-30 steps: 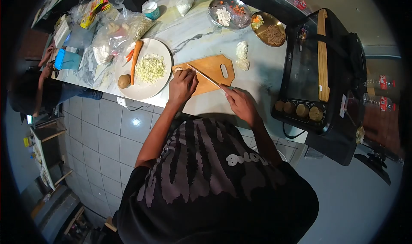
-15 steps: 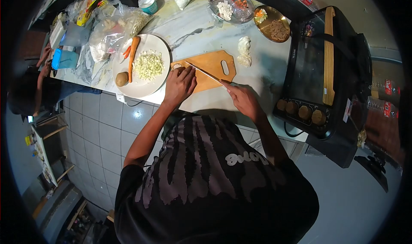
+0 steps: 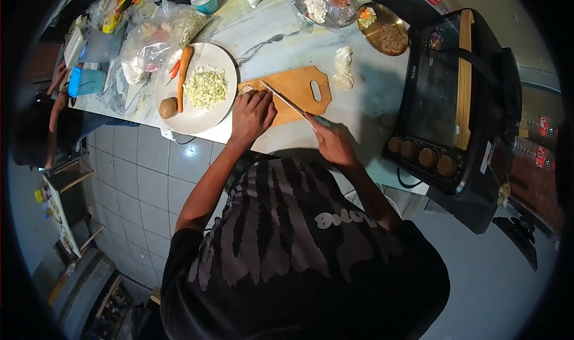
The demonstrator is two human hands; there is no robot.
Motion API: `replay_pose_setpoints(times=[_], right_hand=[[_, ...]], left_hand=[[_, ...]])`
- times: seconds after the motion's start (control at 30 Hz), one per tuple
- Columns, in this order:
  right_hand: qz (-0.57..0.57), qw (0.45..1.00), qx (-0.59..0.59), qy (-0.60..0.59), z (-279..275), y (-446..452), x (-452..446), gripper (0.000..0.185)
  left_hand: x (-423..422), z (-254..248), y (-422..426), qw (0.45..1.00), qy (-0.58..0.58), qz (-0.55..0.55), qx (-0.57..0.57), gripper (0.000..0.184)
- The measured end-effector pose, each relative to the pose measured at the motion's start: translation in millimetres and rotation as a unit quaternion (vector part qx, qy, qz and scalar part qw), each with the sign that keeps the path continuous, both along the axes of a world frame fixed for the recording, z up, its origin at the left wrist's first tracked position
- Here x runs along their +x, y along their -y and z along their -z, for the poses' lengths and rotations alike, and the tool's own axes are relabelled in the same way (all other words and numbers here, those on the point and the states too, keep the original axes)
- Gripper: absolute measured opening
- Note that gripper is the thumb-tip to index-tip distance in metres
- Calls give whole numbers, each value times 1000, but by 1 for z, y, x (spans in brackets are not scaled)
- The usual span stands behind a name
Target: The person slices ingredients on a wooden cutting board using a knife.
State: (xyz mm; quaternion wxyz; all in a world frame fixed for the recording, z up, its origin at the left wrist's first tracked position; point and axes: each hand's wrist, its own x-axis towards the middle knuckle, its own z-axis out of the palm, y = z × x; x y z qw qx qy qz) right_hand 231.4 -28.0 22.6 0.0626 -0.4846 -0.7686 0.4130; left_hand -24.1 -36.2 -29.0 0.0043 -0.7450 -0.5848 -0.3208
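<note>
My right hand grips a kitchen knife by its handle, the blade slanting up and left over the wooden cutting board. Closed and palm down at the board's left end, my left hand presses on a small pale piece of food. Most of that piece is hidden under my fingers, beside the knife tip. Left of the board is a white plate with chopped pale green vegetable, a carrot, red chilies and a potato.
A black toaster oven stands on the right. Behind the board lie a crumpled whitish wrap, a metal plate of brown strips and a bowl with chopped food. Plastic bags crowd the left; another person's arm is beyond.
The knife and my right hand have shifted slightly, with the handle a little lower. My left hand stays at the board's left end. The whole view has moved slightly.
</note>
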Motion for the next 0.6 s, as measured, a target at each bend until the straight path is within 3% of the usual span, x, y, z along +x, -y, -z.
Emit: replay_pose_setpoints(times=[0.2,0.27,0.5,0.6], right_hand=[[21,997,79,-18,-6,5,-18,49],[24,999,27,27,-13,8,-5,45],[-2,999,50,23,-21,-18,-19,43],[-19,999,5,47,-28,-27,-17,42]], left_hand=[[1,1,2,1000,1,-12,-14,28],[0,1,1,1000,14,-17,-5,27],[-1,1,6,998,52,-12,17,21],[-6,-1,8,998,59,-14,3,19]])
